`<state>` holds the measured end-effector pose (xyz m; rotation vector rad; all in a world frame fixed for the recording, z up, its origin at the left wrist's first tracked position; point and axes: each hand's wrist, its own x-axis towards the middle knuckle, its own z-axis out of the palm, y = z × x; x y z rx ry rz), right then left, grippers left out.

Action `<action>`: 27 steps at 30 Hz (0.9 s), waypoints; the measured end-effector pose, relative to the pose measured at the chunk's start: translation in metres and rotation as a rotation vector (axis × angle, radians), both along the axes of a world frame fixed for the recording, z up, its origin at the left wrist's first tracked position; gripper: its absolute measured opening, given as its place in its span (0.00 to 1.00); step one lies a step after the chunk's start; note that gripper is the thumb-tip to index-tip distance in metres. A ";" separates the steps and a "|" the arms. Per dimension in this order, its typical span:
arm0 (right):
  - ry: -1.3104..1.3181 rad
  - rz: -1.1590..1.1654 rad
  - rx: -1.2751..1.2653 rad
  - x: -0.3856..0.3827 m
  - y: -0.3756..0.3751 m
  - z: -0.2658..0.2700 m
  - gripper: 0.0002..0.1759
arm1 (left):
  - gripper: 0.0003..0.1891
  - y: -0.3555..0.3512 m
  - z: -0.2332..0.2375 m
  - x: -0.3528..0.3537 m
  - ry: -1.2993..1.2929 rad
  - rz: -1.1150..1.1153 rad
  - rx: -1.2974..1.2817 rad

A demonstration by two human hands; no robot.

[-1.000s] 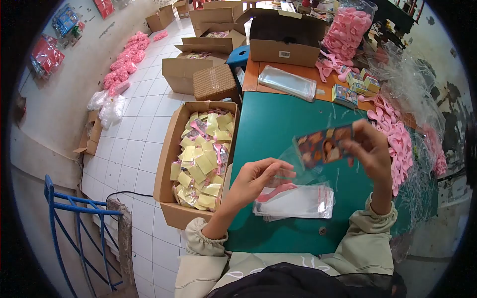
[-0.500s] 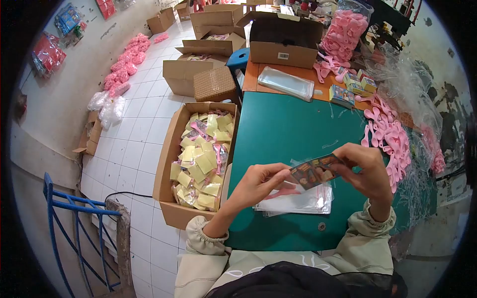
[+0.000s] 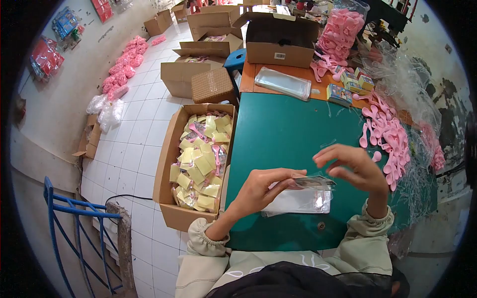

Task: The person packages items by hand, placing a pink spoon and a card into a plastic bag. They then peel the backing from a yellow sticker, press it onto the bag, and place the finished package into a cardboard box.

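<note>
My left hand [image 3: 261, 191] pinches a clear plastic packet with a dark printed card [image 3: 318, 183] in it, tilted nearly edge-on to me. Just right of the packet, my right hand [image 3: 355, 166] is raised and slightly blurred, its fingers apart with nothing between them. Under both hands, a stack of clear plastic bags [image 3: 298, 202] lies on the green tabletop [image 3: 278, 129]. Whether the held packet contains anything besides the card is hidden by my left fingers.
Loose pink spoons [image 3: 385, 131] are heaped on the right. Card stacks [image 3: 339, 94] and a bundle of clear bags [image 3: 283, 83] lie at the back, near an open carton [image 3: 279, 52]. Left of the table, a cardboard box [image 3: 166, 166] holds many packets. A blue metal rail [image 3: 82, 206] stands lower left.
My right hand has let go of the packet and risen, fingers spreading. The packet, still in my left hand, has turned from showing its printed face to nearly edge-on.
</note>
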<state>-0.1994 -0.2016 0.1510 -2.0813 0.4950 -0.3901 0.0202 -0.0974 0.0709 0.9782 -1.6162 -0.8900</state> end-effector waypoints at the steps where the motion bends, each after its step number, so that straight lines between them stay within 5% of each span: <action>1: 0.025 0.012 0.036 0.003 0.003 -0.003 0.15 | 0.11 0.000 -0.001 -0.002 -0.028 0.014 -0.037; 4: 0.062 -0.008 0.125 0.012 0.011 -0.009 0.16 | 0.11 0.002 -0.001 -0.006 -0.117 0.038 -0.139; 10: 0.053 0.052 -0.081 0.003 0.001 0.000 0.08 | 0.12 0.006 0.005 -0.001 -0.129 -0.010 0.035; 13: -0.148 0.160 0.150 -0.030 -0.037 -0.003 0.11 | 0.12 0.006 0.001 0.001 -0.061 0.016 -0.022; 16: -0.158 -0.163 0.277 -0.025 -0.035 -0.011 0.15 | 0.13 0.005 -0.001 0.001 -0.075 0.016 -0.077; 22: 0.111 -0.021 0.164 0.011 0.006 -0.010 0.17 | 0.16 0.009 -0.002 -0.007 -0.237 0.032 -0.100; 27: 0.075 0.013 -0.022 0.010 0.002 -0.012 0.17 | 0.19 0.011 -0.003 -0.004 -0.258 0.064 -0.123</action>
